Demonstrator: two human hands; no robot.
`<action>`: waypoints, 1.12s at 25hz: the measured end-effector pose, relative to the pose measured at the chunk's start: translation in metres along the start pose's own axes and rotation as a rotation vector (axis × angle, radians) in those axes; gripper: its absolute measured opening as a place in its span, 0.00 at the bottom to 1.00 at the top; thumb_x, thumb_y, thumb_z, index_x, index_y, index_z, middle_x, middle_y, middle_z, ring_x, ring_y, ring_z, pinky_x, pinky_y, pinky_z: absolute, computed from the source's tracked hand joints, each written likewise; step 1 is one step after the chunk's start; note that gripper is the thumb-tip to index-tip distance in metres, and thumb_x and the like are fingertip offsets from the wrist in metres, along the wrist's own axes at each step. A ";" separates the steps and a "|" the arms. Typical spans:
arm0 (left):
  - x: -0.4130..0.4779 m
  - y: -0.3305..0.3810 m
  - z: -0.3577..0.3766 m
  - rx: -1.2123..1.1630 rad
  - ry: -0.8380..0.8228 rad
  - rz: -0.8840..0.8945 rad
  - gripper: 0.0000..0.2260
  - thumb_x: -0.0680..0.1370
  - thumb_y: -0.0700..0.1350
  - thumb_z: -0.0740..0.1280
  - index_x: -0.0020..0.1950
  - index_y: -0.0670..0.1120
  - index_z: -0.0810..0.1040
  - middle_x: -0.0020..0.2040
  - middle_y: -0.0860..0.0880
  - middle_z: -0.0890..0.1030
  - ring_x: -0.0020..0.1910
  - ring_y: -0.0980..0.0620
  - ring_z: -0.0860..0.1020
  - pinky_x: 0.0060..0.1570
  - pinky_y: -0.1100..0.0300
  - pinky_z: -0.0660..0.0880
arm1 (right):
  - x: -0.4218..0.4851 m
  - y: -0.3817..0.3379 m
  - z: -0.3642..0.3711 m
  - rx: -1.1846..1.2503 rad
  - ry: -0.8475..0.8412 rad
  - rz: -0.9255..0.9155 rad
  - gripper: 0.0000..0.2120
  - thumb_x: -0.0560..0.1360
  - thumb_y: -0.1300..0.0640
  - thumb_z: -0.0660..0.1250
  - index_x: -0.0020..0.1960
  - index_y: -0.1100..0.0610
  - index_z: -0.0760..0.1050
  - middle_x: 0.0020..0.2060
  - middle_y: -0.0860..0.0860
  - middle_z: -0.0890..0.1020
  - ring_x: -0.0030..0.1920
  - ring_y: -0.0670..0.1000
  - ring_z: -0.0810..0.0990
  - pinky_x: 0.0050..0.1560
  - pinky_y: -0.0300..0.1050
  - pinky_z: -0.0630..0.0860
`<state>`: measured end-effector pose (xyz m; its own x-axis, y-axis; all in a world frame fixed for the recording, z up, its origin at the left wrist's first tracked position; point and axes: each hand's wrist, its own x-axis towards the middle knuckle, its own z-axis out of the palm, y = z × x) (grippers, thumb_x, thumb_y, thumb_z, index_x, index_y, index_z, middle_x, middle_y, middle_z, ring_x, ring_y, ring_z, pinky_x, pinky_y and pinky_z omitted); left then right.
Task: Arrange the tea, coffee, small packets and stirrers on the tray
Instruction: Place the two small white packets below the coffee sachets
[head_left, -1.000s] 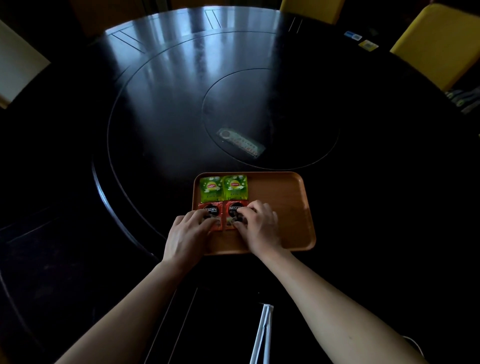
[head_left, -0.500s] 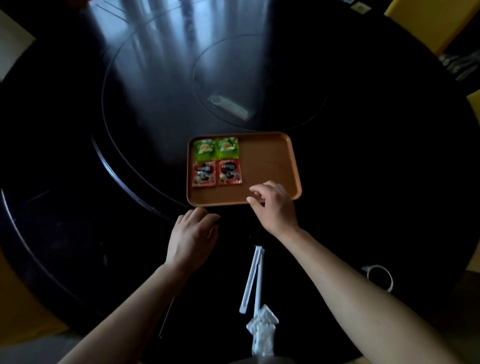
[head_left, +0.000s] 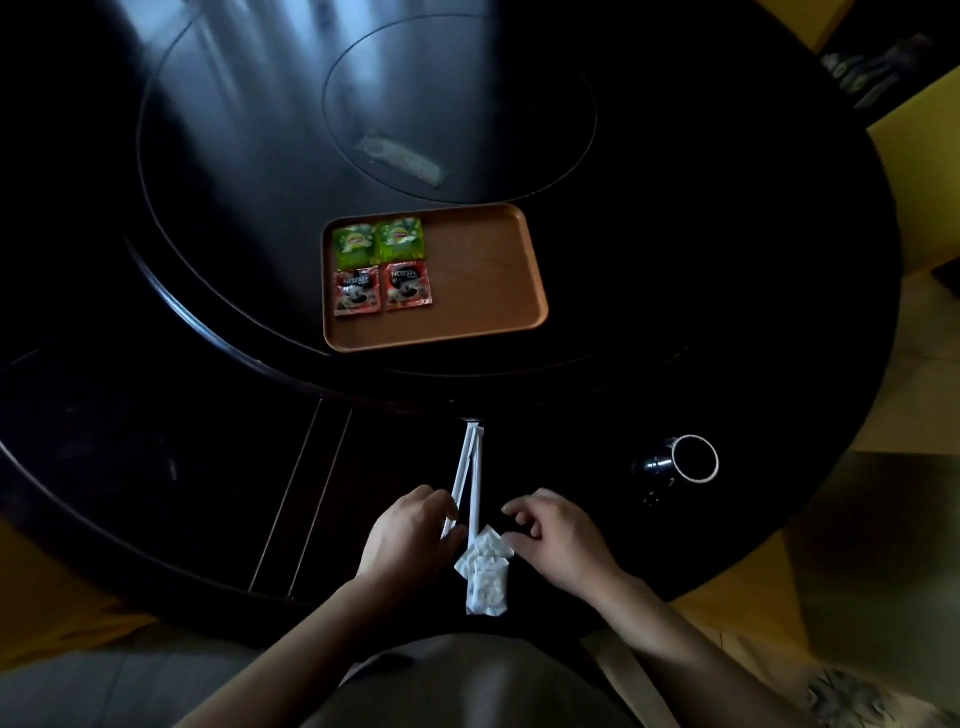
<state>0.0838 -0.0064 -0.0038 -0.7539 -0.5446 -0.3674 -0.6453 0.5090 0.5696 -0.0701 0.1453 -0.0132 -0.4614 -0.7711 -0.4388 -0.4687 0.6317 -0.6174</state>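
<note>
An orange-brown tray lies on the dark round table. On its left part two green tea packets lie side by side, with two red coffee packets just below them. Near the table's front edge lie white wrapped stirrers and a small pile of white packets. My left hand pinches the near end of the stirrers, which still rest on the table. My right hand hovers with curled fingers beside the white packets, its thumb touching the top one.
A black cup with a white rim lies on its side to the right of my hands. A pale flat object rests on the table's inner disc beyond the tray. Yellow chairs stand at the right.
Both hands have left the coffee packets on the tray and drawn back to the table's front edge. The view has tilted down, bringing the stirrers, white packets and cup into sight.
</note>
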 end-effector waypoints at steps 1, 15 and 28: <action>-0.003 0.001 0.003 0.013 -0.028 0.022 0.09 0.72 0.55 0.72 0.47 0.51 0.79 0.44 0.54 0.77 0.42 0.54 0.77 0.39 0.57 0.75 | -0.002 -0.001 0.001 -0.034 -0.038 -0.042 0.15 0.71 0.46 0.72 0.57 0.48 0.79 0.46 0.44 0.78 0.45 0.45 0.77 0.49 0.43 0.76; -0.047 0.017 0.072 0.153 0.113 -0.060 0.22 0.65 0.55 0.76 0.57 0.51 0.79 0.48 0.50 0.77 0.49 0.46 0.78 0.45 0.51 0.77 | 0.014 0.006 0.007 -0.290 -0.159 -0.346 0.12 0.76 0.53 0.60 0.58 0.48 0.76 0.48 0.52 0.75 0.52 0.55 0.76 0.45 0.50 0.75; -0.069 0.011 0.055 -0.479 0.471 -0.522 0.09 0.68 0.40 0.76 0.38 0.54 0.83 0.33 0.56 0.83 0.37 0.63 0.80 0.34 0.69 0.73 | 0.018 0.002 0.016 -0.313 -0.123 -0.320 0.08 0.71 0.51 0.71 0.45 0.53 0.74 0.48 0.49 0.76 0.49 0.53 0.78 0.43 0.47 0.75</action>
<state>0.1216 0.0731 -0.0124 -0.1758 -0.9059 -0.3853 -0.6941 -0.1635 0.7011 -0.0674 0.1309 -0.0323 -0.1726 -0.9230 -0.3440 -0.7868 0.3393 -0.5155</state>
